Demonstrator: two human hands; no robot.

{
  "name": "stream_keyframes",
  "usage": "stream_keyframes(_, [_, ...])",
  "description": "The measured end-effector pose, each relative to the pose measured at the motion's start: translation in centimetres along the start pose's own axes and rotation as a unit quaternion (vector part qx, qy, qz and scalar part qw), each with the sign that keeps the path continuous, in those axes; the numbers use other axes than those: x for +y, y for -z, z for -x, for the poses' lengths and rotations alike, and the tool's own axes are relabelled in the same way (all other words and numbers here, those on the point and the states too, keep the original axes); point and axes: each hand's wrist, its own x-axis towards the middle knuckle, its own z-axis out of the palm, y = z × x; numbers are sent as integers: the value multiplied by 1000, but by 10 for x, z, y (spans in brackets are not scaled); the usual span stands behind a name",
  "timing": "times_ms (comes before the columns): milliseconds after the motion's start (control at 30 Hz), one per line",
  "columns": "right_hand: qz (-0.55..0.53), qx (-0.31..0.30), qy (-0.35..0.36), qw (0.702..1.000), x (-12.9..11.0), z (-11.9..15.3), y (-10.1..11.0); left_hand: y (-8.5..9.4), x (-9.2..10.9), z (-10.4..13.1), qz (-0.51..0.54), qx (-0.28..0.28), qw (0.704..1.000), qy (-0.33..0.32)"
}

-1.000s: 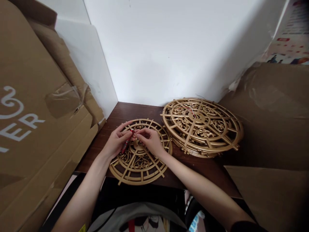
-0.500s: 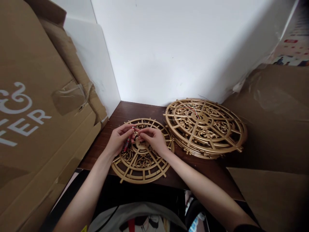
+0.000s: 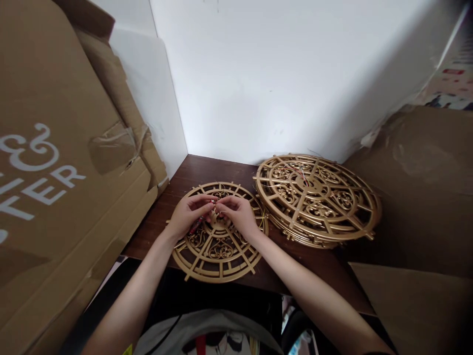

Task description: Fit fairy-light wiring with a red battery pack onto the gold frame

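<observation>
Left hand (image 3: pixel 187 215) and right hand (image 3: pixel 239 215) together above upper middle of single gold openwork disc (image 3: pixel 220 272). Left hand pinches slim red item (image 3: pixel 196 225); right fingertips meet left's, any grip too small to tell. Disc flat on dark brown table (image 3: pixel 145 234). Right of disc: stack of similar discs (image 3: pixel 318 197), loose wires (image 3: pixel 303 173) on top. Left of disc: cardboard box (image 3: pixel 70 98).
</observation>
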Motion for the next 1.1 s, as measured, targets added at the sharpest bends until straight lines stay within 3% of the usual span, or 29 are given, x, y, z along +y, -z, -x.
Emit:
stream_keyframes(367, [11,-5,17,1000,2,0,1,-2,2,2,-21,-27,998,-50])
stream_keyframes(733, [21,3,26,999,3,1,-1,-3,3,3,-45,-16,998,-38])
stream_keyframes(967, [78,-2,58,995,1,0,6,1,1,0,-69,68,994,-58])
stream_keyframes(1100, [168,-32,133,976,-3,0,12,2,-1,-2,-62,81,993,-56])
